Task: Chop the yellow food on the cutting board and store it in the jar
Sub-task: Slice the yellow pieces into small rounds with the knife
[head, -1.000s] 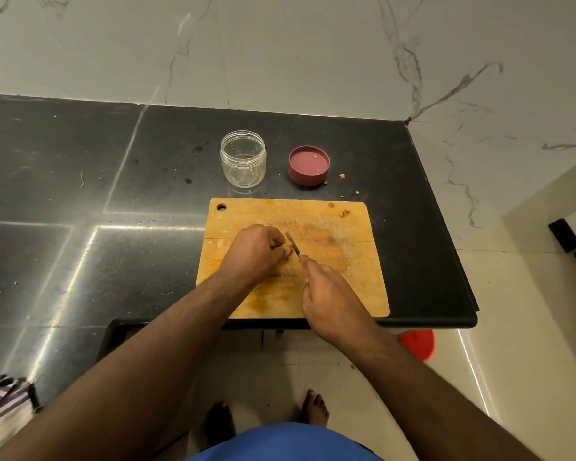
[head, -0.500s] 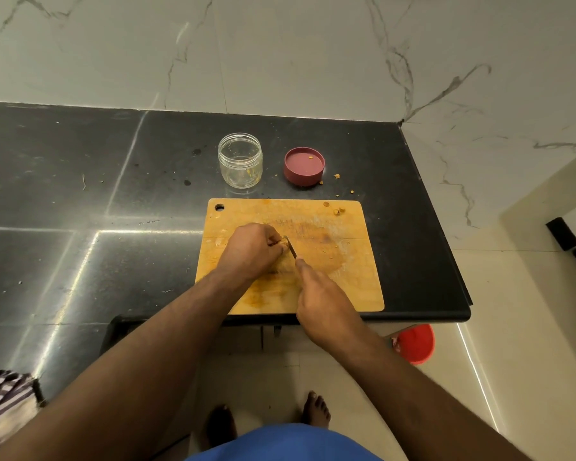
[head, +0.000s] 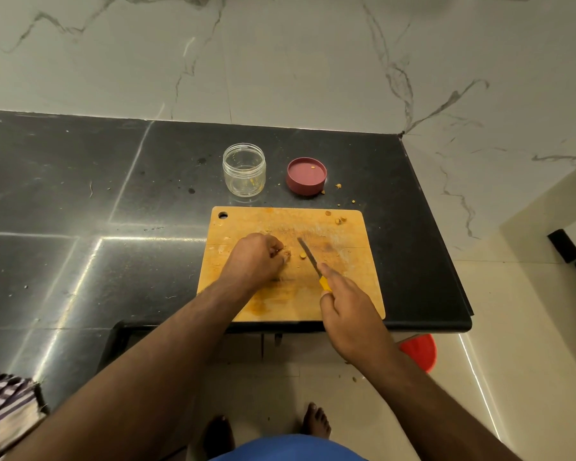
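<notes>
Rectangular wooden cutting board w/ hang hole at top-left corner sits near front edge of black stone counter. Left hand rests knuckles-up on board centre-left, fingers curled, pinching a small yellow-tan food piece at fingertips; most of piece hidden under fingers, only a nub shows on the hand's right side. Right hand at board's lower right grips small knife w/ yellow handle, index finger laid along top toward blade. Blade angled up-left, tip pointing to board centre; can't tell if edge touches the wood. One cut yellow chunk lies on board betw. left fingertips and blade, just beside blade, apart from the held piece. Few more yellow bits near board's top-right corner, well apart from both hands. Clear round jar, lid off, stands upright behind board on counter, beyond left hand; some yellow flecks inside. Maroon round lid lies inner side up right of jar, a yellow crumb in it; crumbs scattered on counter just beside lid. Red round object on floor below counter edge. Checked cloth at lower-left.
</notes>
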### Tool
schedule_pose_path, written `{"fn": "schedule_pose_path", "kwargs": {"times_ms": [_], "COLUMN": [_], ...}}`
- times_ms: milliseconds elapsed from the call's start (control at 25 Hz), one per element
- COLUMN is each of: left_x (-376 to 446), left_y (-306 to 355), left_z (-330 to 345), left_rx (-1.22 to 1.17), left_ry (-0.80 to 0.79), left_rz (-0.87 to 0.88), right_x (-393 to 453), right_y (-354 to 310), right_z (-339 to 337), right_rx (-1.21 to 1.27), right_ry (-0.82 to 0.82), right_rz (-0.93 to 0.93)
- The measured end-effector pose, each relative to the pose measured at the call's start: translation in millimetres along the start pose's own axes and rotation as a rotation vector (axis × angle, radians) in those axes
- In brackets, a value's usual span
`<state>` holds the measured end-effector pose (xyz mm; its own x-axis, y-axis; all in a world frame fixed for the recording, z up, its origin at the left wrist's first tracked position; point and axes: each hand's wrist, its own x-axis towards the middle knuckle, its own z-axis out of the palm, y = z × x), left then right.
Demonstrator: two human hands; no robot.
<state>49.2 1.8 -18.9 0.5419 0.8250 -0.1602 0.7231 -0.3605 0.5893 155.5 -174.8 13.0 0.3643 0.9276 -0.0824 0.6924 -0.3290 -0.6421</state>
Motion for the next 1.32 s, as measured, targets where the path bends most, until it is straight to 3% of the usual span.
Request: {"fn": "schedule_pose_path", "kwargs": {"times_ms": [640, 1320], "left_x": [4.2, 3.2], "left_y": [-4.4, -4.0], "left_z": [4.3, 3.0], "left_rx": [0.037, 0.036], "left_ry": [0.050, 0.066], "left_rz": [0.017, 0.031], "right_x": [9.6, 9.4], "right_y": [-20.0, -21.3], "right_z": [22.5, 23.1], "right_rx": [-0.160, -0.155], "right_ry": [-0.075, -0.062], "right_rz": [0.011, 0.008]}}
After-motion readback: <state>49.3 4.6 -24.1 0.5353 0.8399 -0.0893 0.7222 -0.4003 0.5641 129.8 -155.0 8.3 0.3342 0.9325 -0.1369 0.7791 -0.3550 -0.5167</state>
